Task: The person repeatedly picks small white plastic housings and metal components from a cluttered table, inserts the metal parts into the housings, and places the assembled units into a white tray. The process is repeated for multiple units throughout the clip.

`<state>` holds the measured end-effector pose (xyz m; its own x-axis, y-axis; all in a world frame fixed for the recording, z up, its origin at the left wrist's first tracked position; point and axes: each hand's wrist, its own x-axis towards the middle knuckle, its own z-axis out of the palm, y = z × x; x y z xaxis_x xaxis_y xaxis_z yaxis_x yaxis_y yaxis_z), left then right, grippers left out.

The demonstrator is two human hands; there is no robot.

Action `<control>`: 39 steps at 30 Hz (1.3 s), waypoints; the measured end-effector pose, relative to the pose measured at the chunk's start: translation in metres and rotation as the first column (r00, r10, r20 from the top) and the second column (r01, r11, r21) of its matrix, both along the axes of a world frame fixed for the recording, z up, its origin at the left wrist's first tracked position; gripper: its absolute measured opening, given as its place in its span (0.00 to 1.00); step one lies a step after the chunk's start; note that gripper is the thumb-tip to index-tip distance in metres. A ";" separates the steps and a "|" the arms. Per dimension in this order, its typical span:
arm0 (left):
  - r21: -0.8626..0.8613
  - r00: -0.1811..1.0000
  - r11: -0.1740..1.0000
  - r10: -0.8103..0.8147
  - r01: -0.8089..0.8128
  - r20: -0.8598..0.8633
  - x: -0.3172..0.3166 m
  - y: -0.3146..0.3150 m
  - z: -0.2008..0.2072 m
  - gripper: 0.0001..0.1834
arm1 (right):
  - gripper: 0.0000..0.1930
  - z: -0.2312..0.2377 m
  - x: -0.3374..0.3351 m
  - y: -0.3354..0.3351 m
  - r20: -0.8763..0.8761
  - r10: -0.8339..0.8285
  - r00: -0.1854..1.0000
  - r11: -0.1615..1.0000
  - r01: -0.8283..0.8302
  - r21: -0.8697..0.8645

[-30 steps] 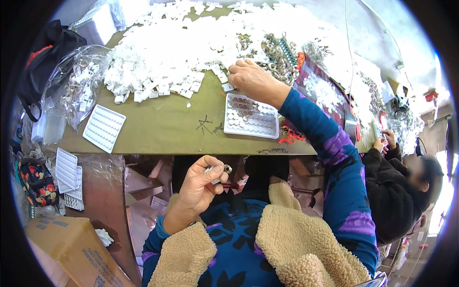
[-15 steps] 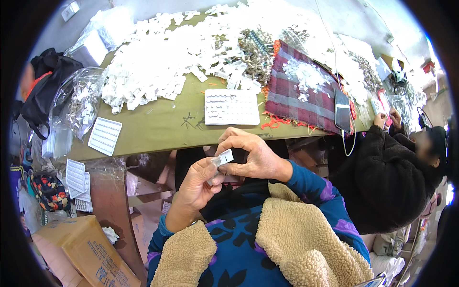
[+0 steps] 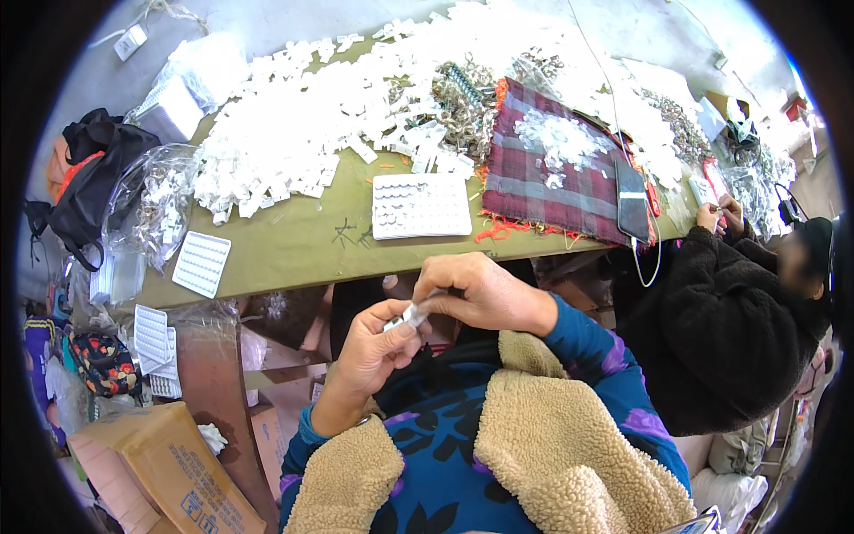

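In front of my chest, below the table's near edge, my left hand (image 3: 372, 347) pinches a small white plastic piece (image 3: 405, 319) between thumb and fingers. My right hand (image 3: 479, 289) reaches across from the right, its thumb and fingertips closed on the upper end of the same piece. Fingers cover much of it, so its exact kind is unclear. Beyond my hands, a white moulded tray (image 3: 422, 233) with rows of hollows lies on the green tabletop (image 3: 294, 254).
A wide heap of white plastic pieces (image 3: 276, 142) covers the table's far side. Right of the tray lie a plaid cloth (image 3: 511, 196) with clear bits and a phone (image 3: 632, 209). A co-worker (image 3: 703, 329) sits at right. A cardboard box (image 3: 178, 472) stands lower left.
My right fingertips have closed over the top of the white piece, which showed more plainly before. The piece sits slightly lower. The whole view has shifted a little.
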<state>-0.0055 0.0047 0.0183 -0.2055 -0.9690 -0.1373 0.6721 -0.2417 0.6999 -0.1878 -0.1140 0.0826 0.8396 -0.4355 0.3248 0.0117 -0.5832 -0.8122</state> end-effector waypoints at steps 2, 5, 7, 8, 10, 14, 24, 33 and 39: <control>0.023 0.991 0.992 -0.120 0.121 -0.058 0.003 -0.003 -0.001 0.17 | 0.06 0.007 -0.001 -0.006 -0.074 0.176 0.982 0.983 -0.172 0.058; 0.053 0.957 0.957 -0.280 0.285 -0.081 0.006 -0.005 -0.006 0.17 | 0.07 0.016 0.003 -0.009 -0.208 0.359 0.910 0.909 -0.290 0.298; 0.004 0.938 0.940 -0.340 0.341 -0.063 0.007 -0.007 -0.010 0.19 | 0.07 0.022 0.009 -0.020 -0.204 0.420 0.884 0.898 -0.372 0.237; -0.019 0.927 0.929 -0.370 0.370 -0.052 0.008 -0.008 -0.011 0.20 | 0.08 0.025 0.011 -0.029 -0.184 0.461 0.868 0.880 -0.423 0.215; -0.013 0.918 0.928 -0.369 0.371 -0.142 0.008 -0.008 -0.014 0.20 | 0.10 0.033 0.011 -0.060 -0.153 0.038 0.987 0.999 -0.037 0.012; -0.027 0.919 0.950 -0.309 0.312 -0.244 0.008 -0.011 -0.022 0.18 | 0.06 0.026 0.050 -0.149 -0.013 -0.614 0.789 0.696 0.533 -0.482; 0.097 0.952 0.971 -0.190 0.218 -0.242 0.019 -0.012 -0.041 0.12 | 0.04 -0.018 0.073 -0.201 0.091 -0.706 0.703 0.440 0.535 -0.721; 0.151 0.954 0.973 -0.129 0.174 -0.270 0.010 -0.011 -0.037 0.11 | 0.04 0.030 0.047 -0.239 0.404 -0.597 0.693 0.801 0.488 0.346; 0.114 0.973 0.992 -0.025 0.052 -0.229 0.001 -0.008 -0.028 0.10 | 0.01 0.050 0.009 -0.170 0.477 -0.558 0.679 0.805 0.304 0.509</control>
<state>-0.0048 -0.0033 -0.0099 -0.2816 -0.9393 -0.1963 0.7984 -0.3428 0.4950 -0.1787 -0.2837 0.1327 0.2205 -0.8844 0.4114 0.3733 -0.3131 -0.8733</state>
